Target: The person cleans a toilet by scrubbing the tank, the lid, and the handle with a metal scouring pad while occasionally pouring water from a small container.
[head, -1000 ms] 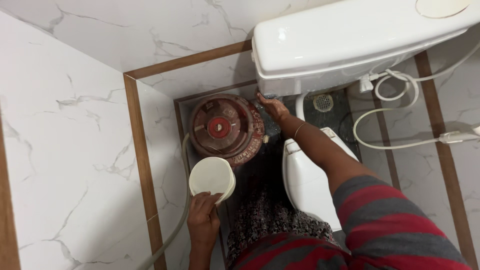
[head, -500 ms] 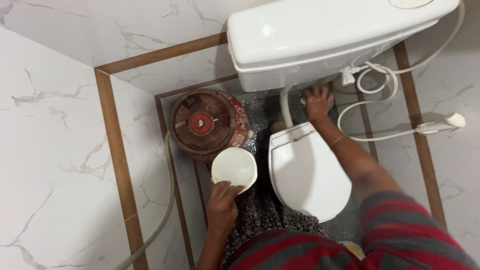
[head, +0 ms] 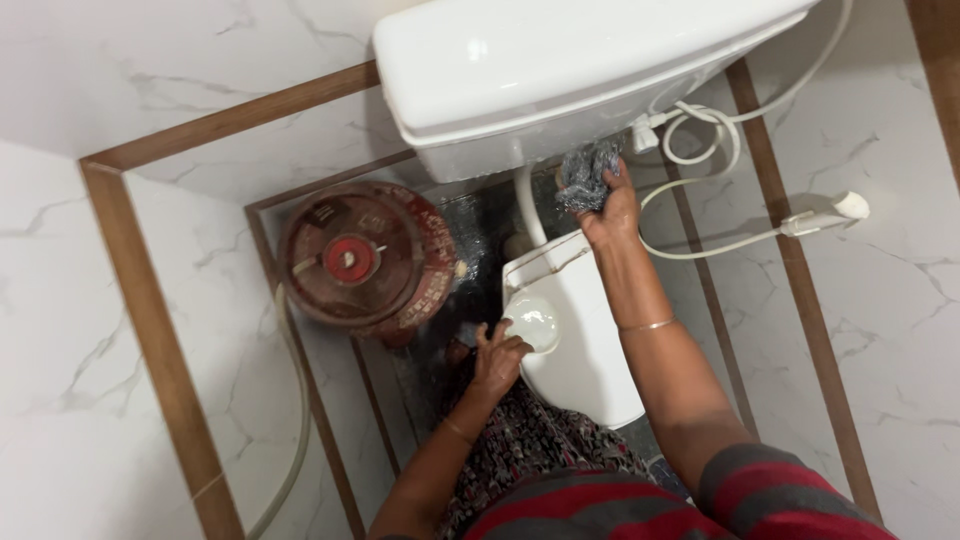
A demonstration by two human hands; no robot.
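While the right hand [head: 607,212] clutches a grey scrubbing pad [head: 587,176] under the white cistern [head: 560,70], the left hand [head: 497,358] grips a small white cup [head: 532,322] over the closed toilet lid [head: 585,340]. Nearby stands a round, dark red gas cylinder [head: 362,260].

head view | steep downward | close above toilet [head: 585,330]

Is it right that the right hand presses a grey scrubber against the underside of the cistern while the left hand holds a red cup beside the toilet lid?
Not quite: the head view shows the cup in the left hand is white, not red. The rest stands: the right hand presses a grey scrubber against the underside of the cistern, and the cup is held beside the toilet lid.
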